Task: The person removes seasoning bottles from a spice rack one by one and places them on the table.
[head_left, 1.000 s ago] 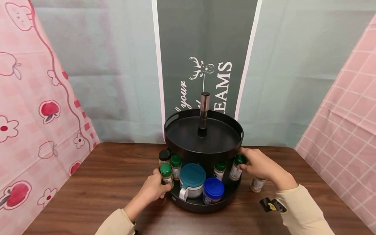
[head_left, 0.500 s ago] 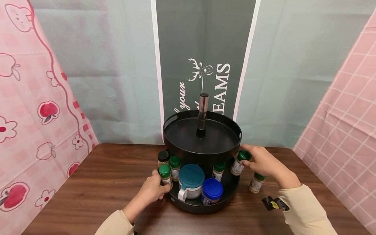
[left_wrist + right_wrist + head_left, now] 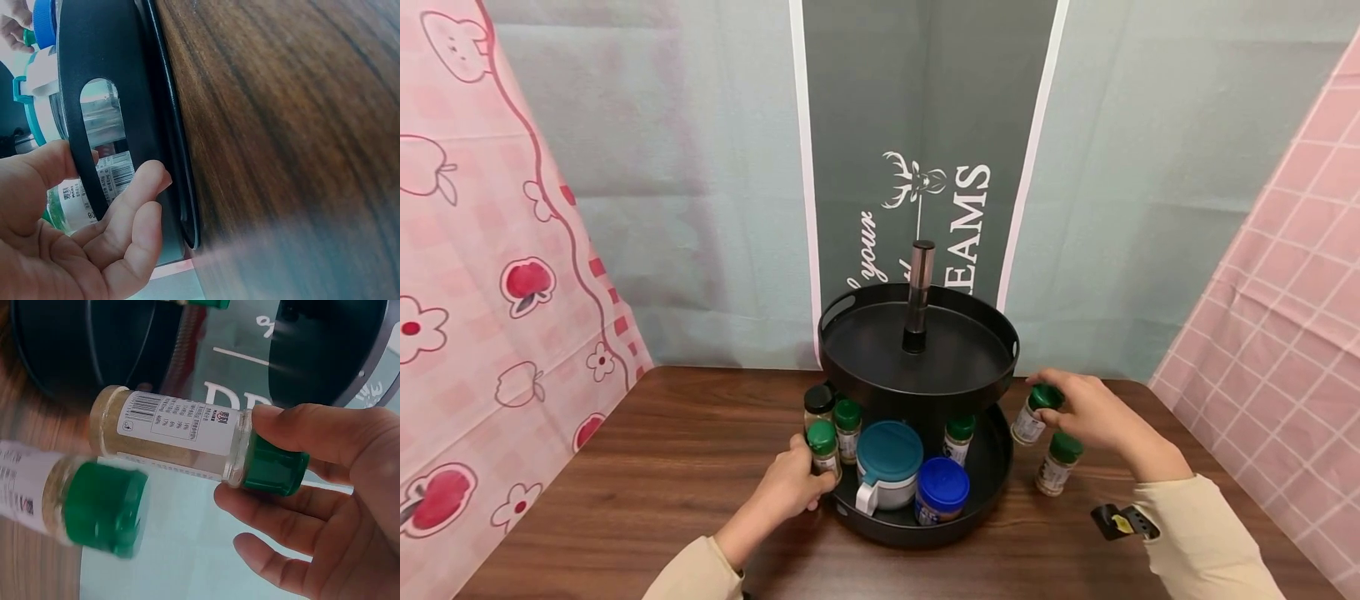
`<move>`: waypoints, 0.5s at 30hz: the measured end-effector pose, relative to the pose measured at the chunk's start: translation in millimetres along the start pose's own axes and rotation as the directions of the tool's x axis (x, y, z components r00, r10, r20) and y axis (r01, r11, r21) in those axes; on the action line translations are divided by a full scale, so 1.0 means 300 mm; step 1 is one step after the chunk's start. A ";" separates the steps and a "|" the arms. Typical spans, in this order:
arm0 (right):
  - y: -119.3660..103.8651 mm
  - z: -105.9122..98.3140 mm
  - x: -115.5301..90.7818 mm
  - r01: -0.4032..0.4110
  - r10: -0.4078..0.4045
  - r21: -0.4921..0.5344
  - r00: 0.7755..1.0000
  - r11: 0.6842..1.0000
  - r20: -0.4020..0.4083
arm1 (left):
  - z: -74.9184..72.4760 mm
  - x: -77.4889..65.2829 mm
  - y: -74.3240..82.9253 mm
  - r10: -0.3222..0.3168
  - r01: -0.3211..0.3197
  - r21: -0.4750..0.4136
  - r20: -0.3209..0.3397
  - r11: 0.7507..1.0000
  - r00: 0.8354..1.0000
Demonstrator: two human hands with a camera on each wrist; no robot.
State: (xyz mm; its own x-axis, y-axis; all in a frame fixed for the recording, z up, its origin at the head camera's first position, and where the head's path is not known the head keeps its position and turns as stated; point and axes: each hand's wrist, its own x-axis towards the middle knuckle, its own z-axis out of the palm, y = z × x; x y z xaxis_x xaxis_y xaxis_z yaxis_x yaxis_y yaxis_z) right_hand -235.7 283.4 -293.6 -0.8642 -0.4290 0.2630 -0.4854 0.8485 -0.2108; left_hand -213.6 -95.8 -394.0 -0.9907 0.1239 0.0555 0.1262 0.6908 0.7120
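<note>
A two-tier black round tray (image 3: 917, 543) stands on the table, with a post through its upper tier. My left hand (image 3: 790, 479) grips the lower tier's rim; in the left wrist view its thumb hooks over the wall at the oval handle slot (image 3: 84, 144). Beside the tray's right side, my right hand (image 3: 1086, 408) holds a spice jar (image 3: 1028, 425) by its green lid, the jar tilted. Another green-lidded spice jar (image 3: 1056, 467) stands on the table just in front of it. In the right wrist view, tan powder shows inside the held jar (image 3: 172, 434).
The lower tier holds a teal-lidded pot (image 3: 889, 454), a blue-lidded jar (image 3: 942, 492), several green-lidded spice jars (image 3: 958, 437) and a black-lidded jar (image 3: 817, 404). A black device (image 3: 1123, 521) is on the right wrist. Curtains (image 3: 730, 208) surround the wooden table (image 3: 715, 433).
My right hand has moved right, taking the spice jar out of the lower tier to beside the tray. The left hand has kept its grip on the rim.
</note>
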 end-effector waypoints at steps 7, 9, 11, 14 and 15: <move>0.034 -0.008 -0.022 -0.033 0.033 0.009 0.999 0.999 -0.012 | -0.002 -0.001 0.000 0.003 -0.003 -0.002 -0.001 1.000 1.000; 0.043 -0.008 -0.029 -0.038 0.038 0.000 0.999 0.999 -0.023 | -0.001 0.000 0.000 0.002 -0.002 -0.001 0.002 1.000 1.000; 0.051 -0.008 -0.036 -0.042 0.041 -0.002 0.999 0.999 -0.033 | -0.001 -0.001 -0.001 0.004 -0.004 0.002 0.005 1.000 1.000; 0.062 -0.009 -0.045 -0.051 0.050 0.000 0.997 0.999 -0.050 | -0.003 -0.001 -0.001 0.010 -0.010 0.004 0.009 1.000 1.000; 0.065 -0.010 -0.047 -0.053 0.053 -0.001 0.997 0.999 -0.056 | -0.003 -0.001 -0.001 0.011 -0.011 0.004 0.009 1.000 1.000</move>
State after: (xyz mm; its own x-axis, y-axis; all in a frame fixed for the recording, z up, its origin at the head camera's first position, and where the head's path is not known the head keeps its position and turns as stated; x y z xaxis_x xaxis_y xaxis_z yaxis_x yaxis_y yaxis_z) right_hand -232.5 306.9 -298.6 -0.8799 -0.3655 0.3036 -0.4387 0.8703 -0.2238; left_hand -213.4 -96.7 -393.5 -0.9888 0.1376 0.0571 0.1372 0.6920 0.7088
